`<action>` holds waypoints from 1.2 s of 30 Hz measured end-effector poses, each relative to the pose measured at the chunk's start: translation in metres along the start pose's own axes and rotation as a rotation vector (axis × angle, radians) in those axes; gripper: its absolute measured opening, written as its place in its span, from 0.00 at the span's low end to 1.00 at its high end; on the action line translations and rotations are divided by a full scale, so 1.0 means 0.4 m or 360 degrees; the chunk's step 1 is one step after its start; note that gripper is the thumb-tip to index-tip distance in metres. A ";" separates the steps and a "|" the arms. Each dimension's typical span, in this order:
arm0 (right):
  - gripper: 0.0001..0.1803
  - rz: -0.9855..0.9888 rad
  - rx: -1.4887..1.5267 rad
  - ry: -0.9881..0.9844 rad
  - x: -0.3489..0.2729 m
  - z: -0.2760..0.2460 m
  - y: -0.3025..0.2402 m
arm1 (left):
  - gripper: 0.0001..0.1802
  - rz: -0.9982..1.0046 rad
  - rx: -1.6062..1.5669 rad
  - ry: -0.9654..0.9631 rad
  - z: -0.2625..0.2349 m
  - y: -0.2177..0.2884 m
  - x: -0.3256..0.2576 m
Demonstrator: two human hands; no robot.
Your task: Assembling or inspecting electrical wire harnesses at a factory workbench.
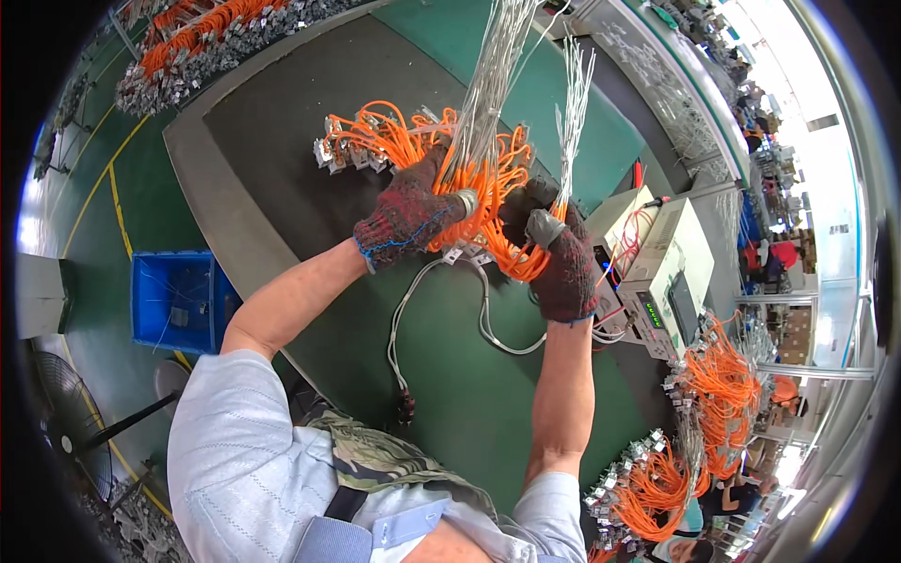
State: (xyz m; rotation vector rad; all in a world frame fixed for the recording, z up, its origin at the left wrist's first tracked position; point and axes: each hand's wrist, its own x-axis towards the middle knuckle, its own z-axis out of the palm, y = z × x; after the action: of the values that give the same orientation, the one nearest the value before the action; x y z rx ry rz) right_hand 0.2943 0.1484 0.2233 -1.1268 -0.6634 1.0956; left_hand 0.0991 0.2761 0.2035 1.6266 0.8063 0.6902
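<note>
Both of my hands wear dark knitted gloves. My left hand (405, 211) grips a thick bundle of orange wires (474, 192) that have small grey connector blocks on their ends. White thin wires (497, 84) rise out of the same bundle toward the top of the picture. My right hand (556, 253) is closed on a smaller bunch of orange and white wires (568, 131) just to the right of the main bundle. The two hands are close together above a dark green table mat (450, 375).
A grey-white cable (441, 319) loops on the mat below my hands. A beige test box with a display (657, 281) stands at the right. More orange wire bundles (713, 394) lie at the right and far left (197, 38). A blue crate (174, 300) sits on the floor left.
</note>
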 end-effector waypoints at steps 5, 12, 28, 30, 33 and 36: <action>0.28 0.0079 0.0206 -0.0018 -0.061 0.045 0.004 | 0.37 0.0010 -0.0890 -0.0101 -0.022 -0.020 -0.020; 0.26 0.0144 0.0398 -0.0207 -0.092 0.037 0.039 | 0.34 -0.0034 -0.1100 -0.0082 -0.022 -0.023 -0.011; 0.12 -0.0067 0.0360 -0.0232 -0.263 0.076 -0.019 | 0.14 0.0709 0.0347 0.0295 -0.147 -0.023 0.071; 0.14 0.0068 0.0336 -0.0159 -0.264 0.083 -0.050 | 0.18 0.0363 0.0024 0.0484 -0.158 -0.101 0.038; 0.18 0.0209 0.0364 -0.0046 -0.230 0.063 -0.023 | 0.19 0.0676 0.0132 0.0247 -0.139 0.001 0.008; 0.20 0.0251 0.0356 -0.0125 -0.260 0.061 -0.013 | 0.17 0.0715 0.0641 0.0214 -0.114 0.053 -0.072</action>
State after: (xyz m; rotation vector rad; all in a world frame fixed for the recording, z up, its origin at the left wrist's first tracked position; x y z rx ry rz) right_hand 0.2375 0.0609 0.2462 -0.9589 -0.5044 1.3199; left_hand 0.0489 0.2766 0.2327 2.1804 0.7099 1.0076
